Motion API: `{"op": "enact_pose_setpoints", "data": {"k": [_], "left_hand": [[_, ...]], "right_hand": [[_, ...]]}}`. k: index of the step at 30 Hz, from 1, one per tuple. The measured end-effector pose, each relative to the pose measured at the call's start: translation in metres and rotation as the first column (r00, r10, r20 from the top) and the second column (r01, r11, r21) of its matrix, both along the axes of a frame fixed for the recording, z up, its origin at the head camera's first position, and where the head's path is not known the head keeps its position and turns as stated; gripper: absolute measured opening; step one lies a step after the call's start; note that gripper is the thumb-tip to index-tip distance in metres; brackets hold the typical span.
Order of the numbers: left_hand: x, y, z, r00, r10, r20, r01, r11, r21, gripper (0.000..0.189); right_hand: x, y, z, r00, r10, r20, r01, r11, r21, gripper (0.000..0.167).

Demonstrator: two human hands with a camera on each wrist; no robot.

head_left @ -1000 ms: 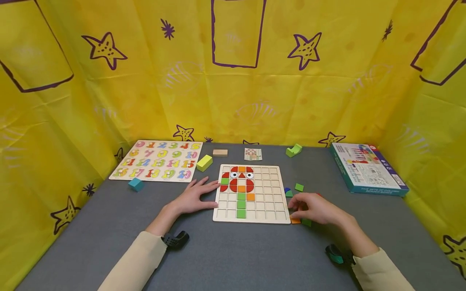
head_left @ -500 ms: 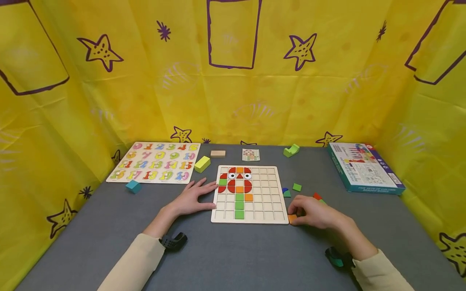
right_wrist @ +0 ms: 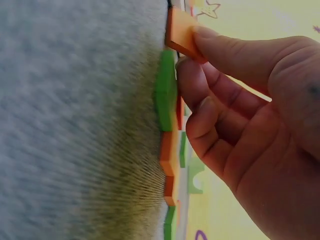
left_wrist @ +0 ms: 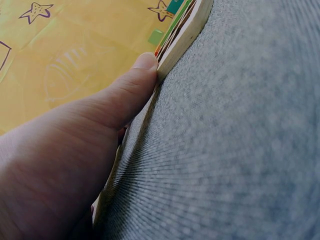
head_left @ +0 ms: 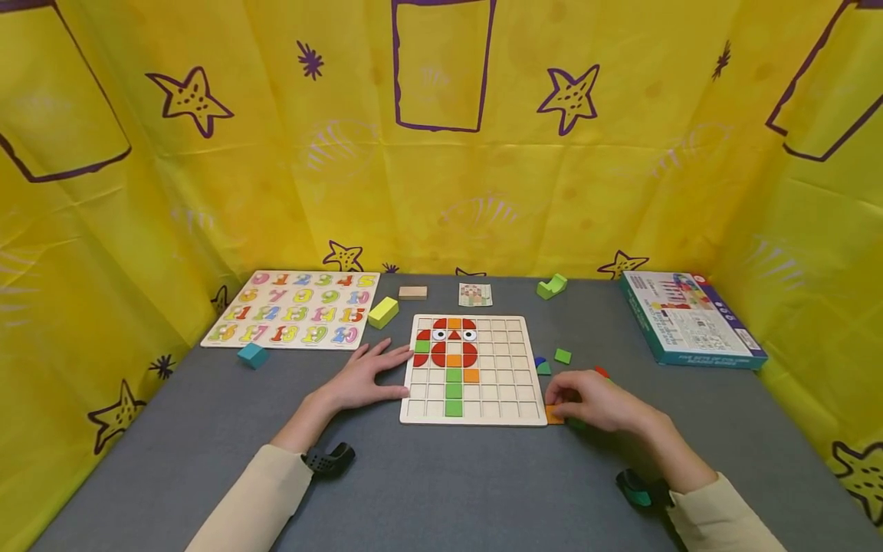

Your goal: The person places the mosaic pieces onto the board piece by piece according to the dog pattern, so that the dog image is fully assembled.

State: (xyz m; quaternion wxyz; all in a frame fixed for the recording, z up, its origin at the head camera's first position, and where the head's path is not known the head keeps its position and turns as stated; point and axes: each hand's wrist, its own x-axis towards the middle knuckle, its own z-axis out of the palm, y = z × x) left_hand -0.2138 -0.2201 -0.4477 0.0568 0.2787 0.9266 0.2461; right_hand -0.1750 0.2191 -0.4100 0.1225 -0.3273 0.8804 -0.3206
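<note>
- One grey surface (head_left: 441, 491) carries the gridded board (head_left: 503, 389), which a bump could shift.
- Left hand (head_left: 366, 377): fingers straight, spread, touching the board's edge.
- Right hand (head_left: 599, 399): fingers curled, pinching an orange tile (right_wrist: 181, 32) by the board's near right corner; a slack pinch could drop it.
- Green piece (right_wrist: 166, 95): mostly hidden from the head camera.

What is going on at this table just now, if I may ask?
A person's left hand touches the left edge of a gridded board, while the right hand has an orange tile in its grip, beside the board's near right corner. Whether that tile is lifted is hard to tell. Red, green and orange pieces form a figure with two eyes on the board's left part. Loose pieces, including a green tile, lie to its right.
</note>
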Motion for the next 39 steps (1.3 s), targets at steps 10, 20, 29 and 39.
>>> {"op": "enact_pose_setpoints", "data": {"k": [10,20,29,39], "left_hand": [[-0.001,0.001,-0.003,1.000,-0.006,0.004,0.006,1.000,-0.007,0.080],[0.000,0.000,0.000,1.000,0.005,0.010,-0.005,1.000,0.004,0.080],[0.002,0.000,0.002,1.000,-0.003,-0.001,0.003,1.000,0.011,0.079],[0.002,0.001,0.001,1.000,-0.004,0.003,0.004,1.000,0.013,0.079]], "right_hand": [[-0.006,-0.005,0.008,0.999,-0.019,0.036,0.019,0.999,-0.026,0.004],[-0.015,-0.045,0.014,1.000,0.009,-0.014,-0.010,0.997,-0.073,0.005],[-0.023,-0.077,0.013,1.000,0.024,-0.004,-0.025,0.998,-0.053,0.005],[-0.033,-0.105,0.006,0.996,0.080,-0.049,-0.082,0.996,-0.041,0.005]]}}
